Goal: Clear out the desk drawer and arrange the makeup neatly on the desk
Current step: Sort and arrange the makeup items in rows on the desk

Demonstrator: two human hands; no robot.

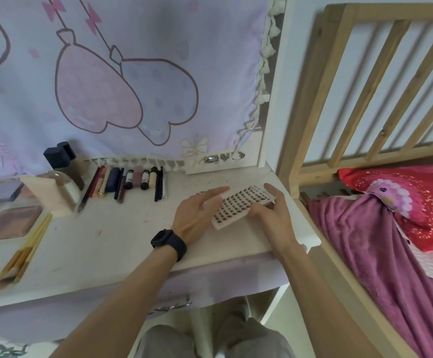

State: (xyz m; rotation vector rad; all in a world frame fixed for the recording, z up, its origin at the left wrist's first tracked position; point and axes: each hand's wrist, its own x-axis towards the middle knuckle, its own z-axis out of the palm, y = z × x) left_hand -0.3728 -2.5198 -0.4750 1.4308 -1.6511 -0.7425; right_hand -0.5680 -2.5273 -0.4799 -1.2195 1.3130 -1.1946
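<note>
A flat white tray of false lashes lies on the right part of the white desk, on top of another flat box. My left hand, with a black watch at the wrist, touches the tray's left edge with straight fingers. My right hand holds the tray's right side, thumb on its near edge and fingers along the far side. A row of lip and eye makeup tubes and pencils lies side by side at the back of the desk.
Dark-capped bottles and a pale tube stand at the back left. A brown compact and makeup brushes lie at the left. A drawer handle shows below the desk edge. A wooden bed frame with purple bedding stands right.
</note>
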